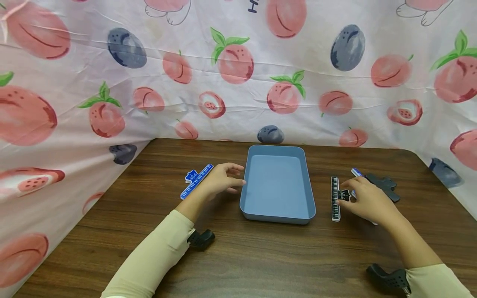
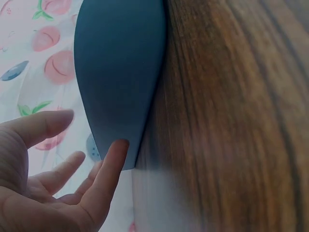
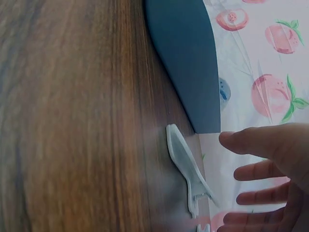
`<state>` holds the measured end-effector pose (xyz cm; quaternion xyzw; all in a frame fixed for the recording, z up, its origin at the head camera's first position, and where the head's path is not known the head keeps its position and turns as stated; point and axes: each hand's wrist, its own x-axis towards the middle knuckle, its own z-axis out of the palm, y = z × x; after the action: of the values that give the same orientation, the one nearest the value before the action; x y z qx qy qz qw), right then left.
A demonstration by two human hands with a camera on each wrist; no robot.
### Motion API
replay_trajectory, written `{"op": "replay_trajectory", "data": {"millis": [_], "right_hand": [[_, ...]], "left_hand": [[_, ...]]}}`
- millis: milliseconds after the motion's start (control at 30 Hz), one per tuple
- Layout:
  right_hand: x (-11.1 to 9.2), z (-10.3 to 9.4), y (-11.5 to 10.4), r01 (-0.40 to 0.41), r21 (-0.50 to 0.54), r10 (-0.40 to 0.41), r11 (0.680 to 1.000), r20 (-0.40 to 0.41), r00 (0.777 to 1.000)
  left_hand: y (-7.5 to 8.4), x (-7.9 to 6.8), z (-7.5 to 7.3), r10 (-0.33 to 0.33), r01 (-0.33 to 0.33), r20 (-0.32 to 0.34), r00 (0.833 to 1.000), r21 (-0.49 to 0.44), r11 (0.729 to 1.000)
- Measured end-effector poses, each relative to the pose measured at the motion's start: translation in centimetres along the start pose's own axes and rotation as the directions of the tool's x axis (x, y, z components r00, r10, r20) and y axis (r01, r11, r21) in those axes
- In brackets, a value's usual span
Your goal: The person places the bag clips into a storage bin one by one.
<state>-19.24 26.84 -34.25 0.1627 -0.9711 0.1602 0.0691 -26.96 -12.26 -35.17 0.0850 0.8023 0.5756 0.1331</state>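
A shallow blue-grey tray (image 1: 275,186) stands mid-table. My left hand (image 1: 220,180) is at its left side with fingers spread and nothing held; in the left wrist view the tray wall (image 2: 118,72) is beyond the fingers. To that hand's left lies a blue clip (image 1: 196,182) with a piano-key strip. My right hand (image 1: 363,200) hovers over a black piano-key clip (image 1: 335,198). The right wrist view shows its fingers loosely bent and apart from a pale clip edge (image 3: 183,159). Partly hidden behind that hand is a blue-and-white strip (image 1: 356,171) beside a dark clip-like piece (image 1: 385,186).
The brown wooden table (image 1: 238,260) carries everything. A peach-patterned cloth (image 1: 238,111) hangs behind it and along its sides. Black wrist mounts (image 1: 201,239) stick out from both sleeves, low over the tabletop.
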Motion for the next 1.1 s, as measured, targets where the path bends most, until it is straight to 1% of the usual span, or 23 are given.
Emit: {"op": "replay_trajectory", "data": {"millis": [67, 267, 400, 500, 633, 800, 1000, 1100], "right_hand": [[0.2, 0.2, -0.1, 0.002, 0.004, -0.002, 1.000, 0.016, 1.000], [0.2, 1.0, -0.9, -0.038, 0.002, 0.038, 0.999, 0.087, 0.995], [0.2, 1.6, -1.6, -0.044, -0.020, 0.046, 0.999, 0.123, 0.991], [0.2, 1.7, -2.1, -0.055, -0.030, 0.059, 0.998, 0.139, 0.989], [0.4, 1.7, -2.6, -0.063, -0.076, 0.073, 0.995, 0.147, 0.986], [0.9, 1.7, -2.9, -0.081, -0.128, 0.099, 0.988, 0.142, 0.985], [1.2, 1.8, -3.1, -0.100, -0.130, 0.120, 0.986, 0.158, 0.980], [1.3, 2.0, -3.0, -0.094, -0.118, 0.112, 0.989, 0.159, 0.981]], "left_hand": [[-0.1, 0.2, 0.1, -0.018, 0.018, 0.022, 1.000, -0.022, 1.000], [-0.4, 0.3, 0.3, -0.052, 0.056, 0.067, 0.996, -0.057, 0.997], [-0.7, 0.1, 0.5, -0.054, 0.062, 0.101, 0.993, -0.073, 0.995], [-0.8, 0.1, 0.6, -0.041, 0.051, 0.126, 0.991, -0.079, 0.996], [-0.8, 0.0, 0.7, -0.034, 0.045, 0.139, 0.990, -0.079, 0.996], [-0.6, 0.1, 0.7, -0.056, 0.073, 0.150, 0.987, -0.109, 0.991], [-0.7, -0.1, 0.4, -0.089, 0.114, 0.155, 0.984, -0.155, 0.981], [-0.8, -0.2, 0.4, -0.100, 0.126, 0.153, 0.983, -0.170, 0.977]]}}
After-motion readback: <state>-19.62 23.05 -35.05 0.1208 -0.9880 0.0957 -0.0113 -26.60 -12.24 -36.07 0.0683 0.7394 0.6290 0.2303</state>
